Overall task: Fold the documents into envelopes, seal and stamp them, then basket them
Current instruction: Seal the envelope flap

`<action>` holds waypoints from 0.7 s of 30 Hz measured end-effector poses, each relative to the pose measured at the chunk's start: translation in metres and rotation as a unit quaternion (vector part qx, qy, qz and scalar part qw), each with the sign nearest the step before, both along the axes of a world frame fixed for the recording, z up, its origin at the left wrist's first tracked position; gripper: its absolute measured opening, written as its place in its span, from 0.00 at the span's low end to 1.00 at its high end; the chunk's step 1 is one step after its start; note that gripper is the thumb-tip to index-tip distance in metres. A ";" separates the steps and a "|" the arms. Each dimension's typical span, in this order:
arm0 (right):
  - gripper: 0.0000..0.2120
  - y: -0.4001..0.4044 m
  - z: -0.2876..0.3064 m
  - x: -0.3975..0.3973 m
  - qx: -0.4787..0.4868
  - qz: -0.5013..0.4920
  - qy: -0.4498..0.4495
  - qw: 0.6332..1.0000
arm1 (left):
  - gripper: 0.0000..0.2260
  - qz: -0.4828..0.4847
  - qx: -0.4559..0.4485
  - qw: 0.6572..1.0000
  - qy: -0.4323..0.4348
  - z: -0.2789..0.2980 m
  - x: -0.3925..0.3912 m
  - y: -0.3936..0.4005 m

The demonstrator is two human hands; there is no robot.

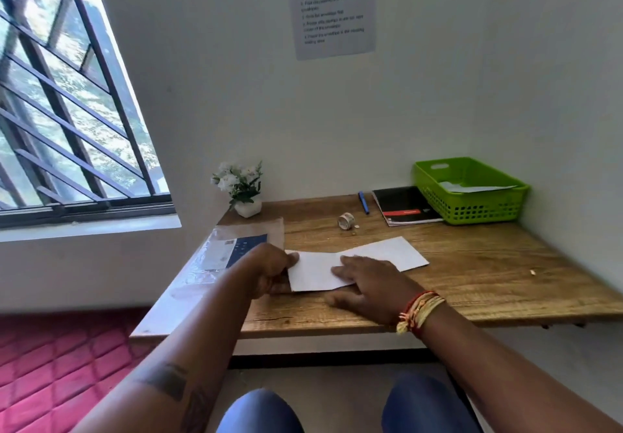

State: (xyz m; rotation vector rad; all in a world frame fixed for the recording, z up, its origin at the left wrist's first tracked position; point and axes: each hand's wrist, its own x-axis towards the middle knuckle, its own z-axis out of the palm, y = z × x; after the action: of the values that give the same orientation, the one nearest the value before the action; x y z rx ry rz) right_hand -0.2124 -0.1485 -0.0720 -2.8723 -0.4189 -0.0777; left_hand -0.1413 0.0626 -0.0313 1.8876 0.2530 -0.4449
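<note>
A white sheet of paper [381,254] lies on the wooden desk [472,284], its left part folded over into a flap [312,270]. My left hand [269,269] pinches the flap's left edge with curled fingers. My right hand [367,286] lies flat with spread fingers on the folded part, pressing it down. A green plastic basket [472,196] at the back right holds white envelopes or papers [472,188]. A small roll of stamps or tape [345,220] sits mid-desk near the back.
A plastic-wrapped pack with a blue label [232,250] lies at the desk's left. A black notebook [404,205] and blue pen [364,202] sit beside the basket. A small potted plant [241,186] stands at the back left. An instruction sheet [333,7] hangs on the wall.
</note>
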 end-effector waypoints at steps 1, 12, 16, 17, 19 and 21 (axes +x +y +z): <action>0.37 0.001 0.002 -0.001 0.009 -0.008 0.004 1.000 | 0.10 0.009 0.024 1.000 -0.016 -0.003 0.003 -0.001; 0.16 -0.001 0.000 0.015 -0.002 -0.052 -0.058 0.997 | 0.18 -0.219 0.306 0.848 -0.373 -0.038 -0.009 -0.059; 0.29 -0.011 -0.007 0.026 -0.063 -0.056 0.052 0.995 | 0.25 -0.294 0.403 0.816 -0.293 -0.051 -0.001 -0.062; 0.29 -0.016 -0.006 0.028 -0.072 -0.055 0.076 0.993 | 0.26 -0.305 0.417 0.811 -0.276 -0.052 0.002 -0.063; 0.30 -0.029 -0.004 0.031 -0.062 -0.067 0.099 0.991 | 0.26 -0.318 0.431 0.806 -0.253 -0.051 0.005 -0.063; 0.30 -0.044 -0.001 0.034 -0.059 -0.096 0.108 0.988 | 0.27 -0.322 0.437 0.804 -0.243 -0.048 0.005 -0.063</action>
State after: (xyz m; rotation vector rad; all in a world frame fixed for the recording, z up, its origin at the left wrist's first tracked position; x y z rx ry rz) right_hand -0.1787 -0.1928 -0.0730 -2.9853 -0.1077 0.2315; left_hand -0.1359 -0.0005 -0.0795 2.9219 -0.6792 -0.2715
